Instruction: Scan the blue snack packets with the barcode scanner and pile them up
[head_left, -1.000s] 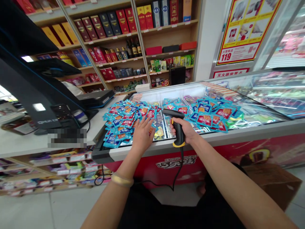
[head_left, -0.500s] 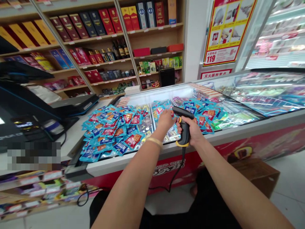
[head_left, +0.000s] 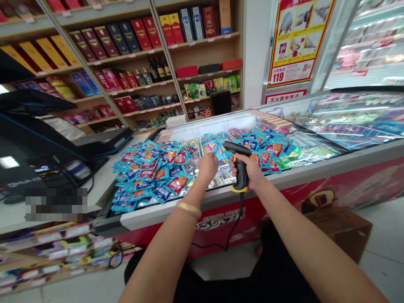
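Observation:
My right hand (head_left: pixel 253 169) grips a black barcode scanner (head_left: pixel 241 171) with yellow trim by its handle, its head pointing left. A cable hangs from the handle's base. Just left of the scanner, my left hand (head_left: pixel 208 166) is closed above the freezer's glass lid; what its fingers hold, if anything, is hidden. Blue snack packets (head_left: pixel 217 138) lie directly beyond that hand. A large heap of blue and red snack packets (head_left: pixel 148 168) covers the lid's left end. Another, smaller pile of snack packets (head_left: pixel 263 147) lies right of the scanner.
The chest freezer (head_left: pixel 290 172) stretches across in front of me. A counter (head_left: pixel 97 185) with a dark checkout machine (head_left: pixel 34 147) stands at the left. Shelves of boxed goods (head_left: pixel 126 38) rise behind. On the floor at the right sits a cardboard box (head_left: pixel 341 231).
My left hand has moved left, away from the scanner and toward the larger heap. The scanner remains in my right hand, slightly shifted left in view.

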`<move>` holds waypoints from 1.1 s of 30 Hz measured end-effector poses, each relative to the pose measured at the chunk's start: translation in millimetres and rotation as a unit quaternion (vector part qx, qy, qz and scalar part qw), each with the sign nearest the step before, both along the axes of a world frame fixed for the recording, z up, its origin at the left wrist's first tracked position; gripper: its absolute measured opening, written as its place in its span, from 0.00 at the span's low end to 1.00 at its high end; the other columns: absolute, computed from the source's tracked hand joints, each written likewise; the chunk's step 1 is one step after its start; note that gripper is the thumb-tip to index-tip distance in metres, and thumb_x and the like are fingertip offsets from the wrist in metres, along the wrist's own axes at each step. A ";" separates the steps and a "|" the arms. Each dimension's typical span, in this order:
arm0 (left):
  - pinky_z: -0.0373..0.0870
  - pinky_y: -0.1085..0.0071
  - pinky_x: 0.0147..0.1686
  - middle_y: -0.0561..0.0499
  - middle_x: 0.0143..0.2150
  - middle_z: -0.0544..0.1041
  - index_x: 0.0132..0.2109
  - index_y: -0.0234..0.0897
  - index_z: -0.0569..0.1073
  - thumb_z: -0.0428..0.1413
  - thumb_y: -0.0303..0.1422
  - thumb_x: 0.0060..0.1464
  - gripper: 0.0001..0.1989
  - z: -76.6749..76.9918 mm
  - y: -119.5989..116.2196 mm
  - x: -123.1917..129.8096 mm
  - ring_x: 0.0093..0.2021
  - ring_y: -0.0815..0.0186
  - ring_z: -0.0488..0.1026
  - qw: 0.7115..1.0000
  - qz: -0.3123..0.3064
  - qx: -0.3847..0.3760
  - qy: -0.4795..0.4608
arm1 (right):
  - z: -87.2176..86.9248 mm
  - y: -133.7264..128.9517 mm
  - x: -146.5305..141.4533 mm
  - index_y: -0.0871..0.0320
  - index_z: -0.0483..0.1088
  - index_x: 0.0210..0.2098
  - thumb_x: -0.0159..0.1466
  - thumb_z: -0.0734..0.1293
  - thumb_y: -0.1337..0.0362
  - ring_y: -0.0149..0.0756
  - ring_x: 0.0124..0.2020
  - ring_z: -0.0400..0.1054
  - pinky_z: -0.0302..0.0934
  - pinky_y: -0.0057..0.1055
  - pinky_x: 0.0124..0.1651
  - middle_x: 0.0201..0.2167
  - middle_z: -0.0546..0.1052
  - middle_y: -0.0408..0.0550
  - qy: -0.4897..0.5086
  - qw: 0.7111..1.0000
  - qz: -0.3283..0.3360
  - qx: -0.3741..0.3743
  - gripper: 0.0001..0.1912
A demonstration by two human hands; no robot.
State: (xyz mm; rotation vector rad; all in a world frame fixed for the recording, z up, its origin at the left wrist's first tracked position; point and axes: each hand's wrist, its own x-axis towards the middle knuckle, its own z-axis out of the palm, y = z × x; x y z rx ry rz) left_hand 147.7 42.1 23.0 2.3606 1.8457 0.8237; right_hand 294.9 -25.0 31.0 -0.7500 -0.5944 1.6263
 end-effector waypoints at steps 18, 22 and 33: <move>0.75 0.66 0.40 0.50 0.31 0.79 0.53 0.30 0.76 0.49 0.33 0.61 0.18 -25.9 -6.3 -20.1 0.34 0.65 0.76 0.935 0.020 -0.064 -0.348 | -1.7 -0.4 -1.0 0.60 0.68 0.25 0.59 0.70 0.61 0.25 0.16 0.61 0.59 0.22 0.18 0.18 0.70 0.42 -0.096 0.992 0.079 0.024 0.10; 0.75 0.64 0.46 0.45 0.41 0.82 0.53 0.30 0.76 0.48 0.30 0.61 0.18 -18.8 -16.3 -19.2 0.42 0.60 0.78 0.950 0.011 -0.035 -0.311 | -0.8 -0.8 -0.1 0.60 0.69 0.27 0.58 0.71 0.60 0.25 0.16 0.61 0.59 0.21 0.18 0.18 0.71 0.42 -0.086 0.992 0.086 0.016 0.10; 0.54 0.50 0.68 0.43 0.65 0.70 0.63 0.39 0.69 0.44 0.24 0.60 0.26 -7.2 -86.4 -122.7 0.66 0.57 0.65 0.992 -0.003 0.116 0.041 | 4.4 -9.7 -67.0 0.60 0.70 0.26 0.59 0.70 0.63 0.26 0.15 0.62 0.60 0.22 0.17 0.17 0.71 0.42 -0.084 0.988 0.126 0.012 0.08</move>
